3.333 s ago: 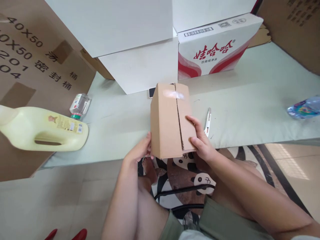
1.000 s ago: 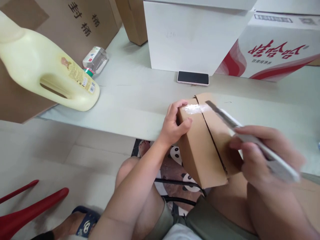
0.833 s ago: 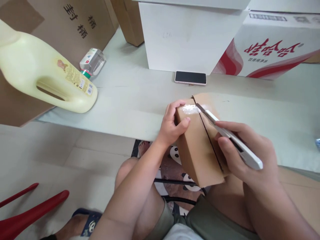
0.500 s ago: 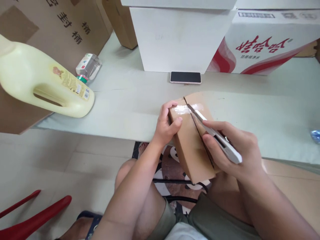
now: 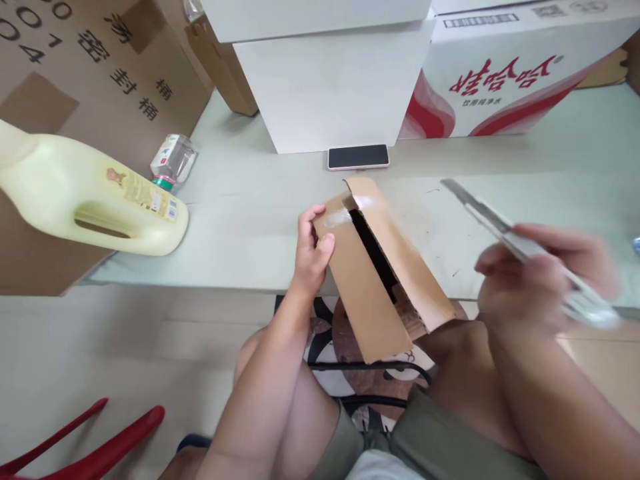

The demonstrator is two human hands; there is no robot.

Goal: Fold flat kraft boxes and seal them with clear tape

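My left hand (image 5: 313, 250) grips the far left corner of a brown cardboard box (image 5: 367, 293), thumb on top and fingers round the side. The box is tilted at the table's front edge, above my lap. Its two top flaps stand parted along a dark gap, and cut clear tape shows at the far end. Only a little of the inside shows. To the right of the box, my right hand (image 5: 540, 277) is closed around a white utility knife (image 5: 530, 250), its blade out and pointing up and left. That hand is blurred by motion.
A black phone (image 5: 358, 157) lies before a white box (image 5: 325, 93). A red-and-white carton (image 5: 500, 80) stands at the back right. On the left are a pale yellow jug (image 5: 100, 193), a clear bottle (image 5: 175, 160) and a large carton (image 5: 100, 80). Red legs (image 5: 110, 447) show below.
The knife has come off the taped seam and moved right with my right hand. The box flaps, nearly together before, have come apart. My left hand still holds the box.
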